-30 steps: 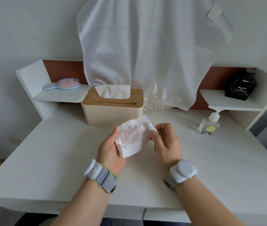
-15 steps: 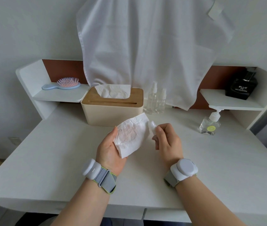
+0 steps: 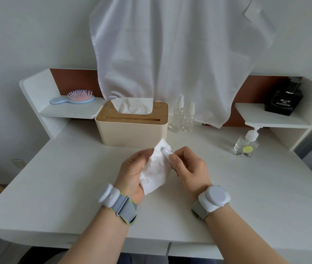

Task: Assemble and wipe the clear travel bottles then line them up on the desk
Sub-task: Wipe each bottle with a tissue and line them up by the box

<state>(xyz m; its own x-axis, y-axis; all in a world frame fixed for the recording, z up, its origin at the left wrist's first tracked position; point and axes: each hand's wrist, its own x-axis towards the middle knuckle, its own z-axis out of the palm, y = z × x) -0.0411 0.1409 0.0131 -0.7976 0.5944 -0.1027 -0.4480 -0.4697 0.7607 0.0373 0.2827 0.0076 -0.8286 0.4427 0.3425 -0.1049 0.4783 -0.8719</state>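
Just in front of the tissue box [image 3: 131, 126], the left hand [image 3: 132, 173] has curled its tissue [image 3: 156, 172] over a small clear piece [image 3: 167, 151], probably a bottle cap, pinched by the right hand [image 3: 188, 168]; earlier the tissue lay open and apart, so wiping has begun. Two travel bottles [image 3: 183, 117] stand beside the box.

Open desk [image 3: 60, 183] to the left and right of the hands, tissue box [image 3: 132, 130] just behind them, two clear bottles [image 3: 182, 117] beside the box against the hanging cloth [image 3: 170, 54], pump bottle [image 3: 246, 143] at right rear, side shelves [image 3: 71, 113] flanking.
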